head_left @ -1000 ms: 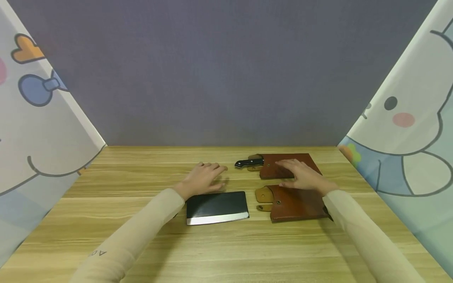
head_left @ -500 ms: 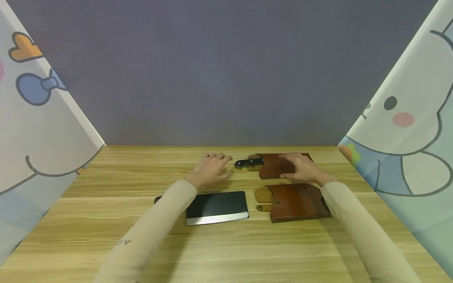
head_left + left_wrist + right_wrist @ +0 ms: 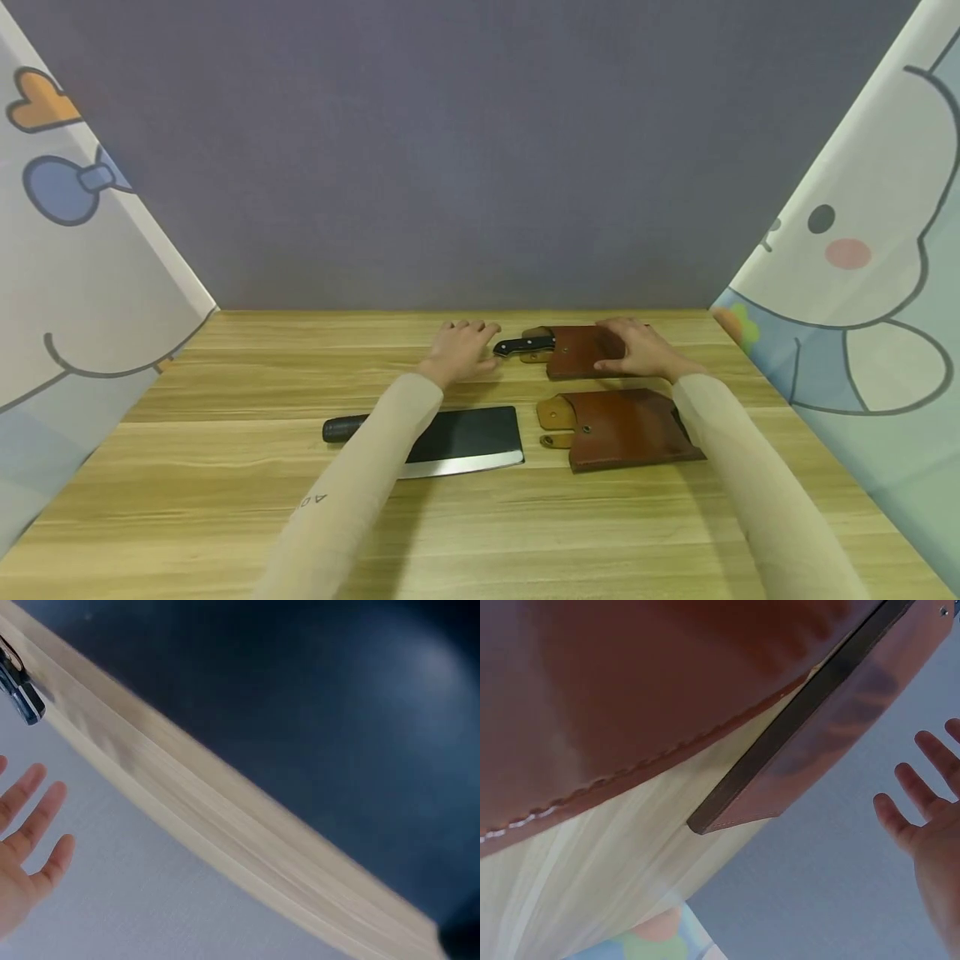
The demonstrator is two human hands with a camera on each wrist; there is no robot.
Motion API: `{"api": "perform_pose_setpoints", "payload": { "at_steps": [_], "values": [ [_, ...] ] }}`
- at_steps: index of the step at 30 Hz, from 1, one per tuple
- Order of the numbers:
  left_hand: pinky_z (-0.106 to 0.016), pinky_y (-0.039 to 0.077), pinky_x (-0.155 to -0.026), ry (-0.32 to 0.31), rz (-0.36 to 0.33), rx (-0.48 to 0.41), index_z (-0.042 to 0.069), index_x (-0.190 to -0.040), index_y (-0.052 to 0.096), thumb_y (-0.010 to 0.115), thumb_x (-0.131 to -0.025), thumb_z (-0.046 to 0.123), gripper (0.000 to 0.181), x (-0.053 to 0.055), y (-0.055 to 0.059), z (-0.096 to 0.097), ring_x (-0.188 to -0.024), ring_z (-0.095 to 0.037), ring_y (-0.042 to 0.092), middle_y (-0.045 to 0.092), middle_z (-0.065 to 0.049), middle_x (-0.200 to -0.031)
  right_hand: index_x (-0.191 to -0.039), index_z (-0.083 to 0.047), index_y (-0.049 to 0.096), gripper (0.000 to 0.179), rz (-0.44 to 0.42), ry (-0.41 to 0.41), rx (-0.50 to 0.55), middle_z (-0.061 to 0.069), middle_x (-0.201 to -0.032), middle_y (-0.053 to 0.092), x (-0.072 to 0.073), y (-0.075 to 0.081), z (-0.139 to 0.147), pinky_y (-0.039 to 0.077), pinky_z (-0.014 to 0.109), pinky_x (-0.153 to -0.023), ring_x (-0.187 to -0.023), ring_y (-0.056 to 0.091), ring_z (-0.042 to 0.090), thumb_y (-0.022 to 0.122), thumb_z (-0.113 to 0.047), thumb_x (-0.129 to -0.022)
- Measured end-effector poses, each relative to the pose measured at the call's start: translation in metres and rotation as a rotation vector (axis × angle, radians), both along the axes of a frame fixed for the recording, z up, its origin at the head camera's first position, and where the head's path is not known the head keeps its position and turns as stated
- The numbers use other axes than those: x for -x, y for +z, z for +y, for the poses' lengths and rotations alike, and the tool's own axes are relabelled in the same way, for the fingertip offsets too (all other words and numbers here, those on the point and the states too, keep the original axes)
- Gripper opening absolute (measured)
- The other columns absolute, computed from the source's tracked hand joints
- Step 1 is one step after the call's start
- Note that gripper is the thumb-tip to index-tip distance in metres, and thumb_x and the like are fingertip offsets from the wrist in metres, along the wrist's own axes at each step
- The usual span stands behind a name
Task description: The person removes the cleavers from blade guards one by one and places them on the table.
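In the head view my left hand (image 3: 461, 352) hovers just left of a knife with a black riveted handle (image 3: 517, 346). That knife's blade is hidden inside the far brown leather sheath (image 3: 577, 362). The left wrist view shows the left hand (image 3: 30, 855) with fingers spread, apart from the handle's end (image 3: 27, 701). Over the right part of the far sheath is my right hand (image 3: 641, 350), thumb apart from the fingers. Its fingers also look spread in the right wrist view, beside the far sheath (image 3: 817, 750). Neither hand holds anything.
A cleaver (image 3: 468, 433) with a broad dark blade lies under the left forearm, its handle (image 3: 343, 428) pointing left. A second brown sheath (image 3: 626, 429) with tan straps lies nearer, partly behind the right sleeve. A grey panel (image 3: 465, 167) stands behind the wooden table (image 3: 480, 533).
My left hand has moved right and away from me, past the cleaver toward the knife handle. My right hand has shifted slightly farther back over the far sheath.
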State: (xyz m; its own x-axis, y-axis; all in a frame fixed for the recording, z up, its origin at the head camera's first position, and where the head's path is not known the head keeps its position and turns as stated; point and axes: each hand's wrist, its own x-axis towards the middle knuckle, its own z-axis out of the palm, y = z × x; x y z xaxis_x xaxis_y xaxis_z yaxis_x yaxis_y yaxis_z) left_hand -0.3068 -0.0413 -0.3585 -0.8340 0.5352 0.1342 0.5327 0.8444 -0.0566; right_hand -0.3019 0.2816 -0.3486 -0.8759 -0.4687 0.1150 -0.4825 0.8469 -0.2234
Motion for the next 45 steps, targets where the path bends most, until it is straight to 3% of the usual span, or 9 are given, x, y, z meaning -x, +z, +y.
{"api": "perform_pose_setpoints", "payload": {
  "at_steps": [7, 17, 30, 45],
  "values": [
    [-0.046, 0.042, -0.094, 0.029, -0.016, 0.041, 0.024, -0.138, 0.037, 0.053, -0.087, 0.050, 0.060, 0.004, -0.002, 0.009, -0.115, -0.026, 0.052, 0.051, -0.004, -0.129, -0.138, -0.004, 0.036, 0.083, -0.054, -0.049, -0.019, 0.025, -0.139, 0.037, 0.005, -0.003, 0.002, 0.022, 0.070, -0.096, -0.126, 0.030, 0.049, 0.070, -0.046, -0.075],
    [-0.044, 0.041, -0.091, 0.064, -0.072, 0.132, 0.027, -0.139, 0.035, 0.051, -0.087, 0.052, 0.059, 0.005, -0.001, 0.019, -0.113, -0.024, 0.051, 0.051, -0.001, -0.129, -0.140, -0.005, 0.033, 0.088, -0.149, -0.058, -0.036, 0.025, -0.143, 0.029, 0.009, -0.008, -0.004, 0.024, 0.070, -0.095, -0.129, 0.024, 0.049, 0.068, -0.051, -0.075],
    [-0.047, 0.035, -0.101, 0.003, -0.082, 0.189, 0.029, -0.139, 0.035, 0.053, -0.086, 0.053, 0.061, 0.014, -0.001, 0.025, -0.122, -0.025, 0.046, 0.047, 0.000, -0.136, -0.142, -0.004, 0.028, 0.093, -0.199, -0.055, -0.050, 0.025, -0.146, 0.024, 0.014, -0.014, -0.008, 0.026, 0.068, -0.095, -0.131, 0.021, 0.048, 0.069, -0.052, -0.073],
    [-0.050, 0.030, -0.106, -0.043, -0.126, 0.204, 0.028, -0.139, 0.036, 0.056, -0.085, 0.048, 0.061, 0.025, -0.003, 0.026, -0.127, -0.024, 0.043, 0.043, 0.003, -0.141, -0.144, -0.006, 0.024, 0.100, -0.225, -0.063, -0.103, 0.025, -0.148, 0.019, 0.020, -0.014, -0.016, 0.021, 0.070, -0.097, -0.132, 0.019, 0.049, 0.072, -0.052, -0.070]
  ]
}}
